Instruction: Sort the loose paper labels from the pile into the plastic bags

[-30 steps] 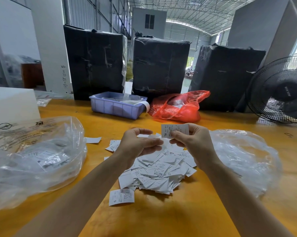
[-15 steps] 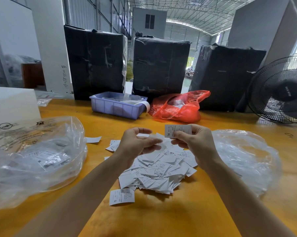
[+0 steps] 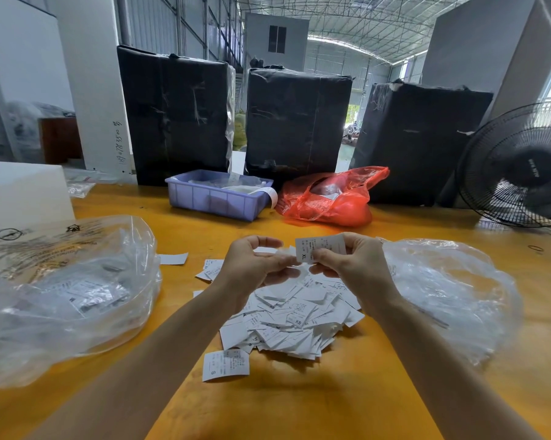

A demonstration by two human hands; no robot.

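Plastic bags (image 3: 64, 290) (image 3: 452, 296) flank the label pile (image 3: 293, 319) at frame centre on the desk (image 3: 347, 401), above which the right hand's grip (image 3: 353, 265) pinches an XL label (image 3: 320, 248) and the left hand's grip (image 3: 255, 265) curls round crumpled labels.

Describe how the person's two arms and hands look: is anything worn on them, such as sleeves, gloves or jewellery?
Both forearms are bare up to the lower edge of the picture; no sleeve shows. The left hand and the right hand wear no gloves. No ring, watch or bracelet is visible on the fingers or wrists that the head camera shows. The nails that can be seen look short and unpainted.
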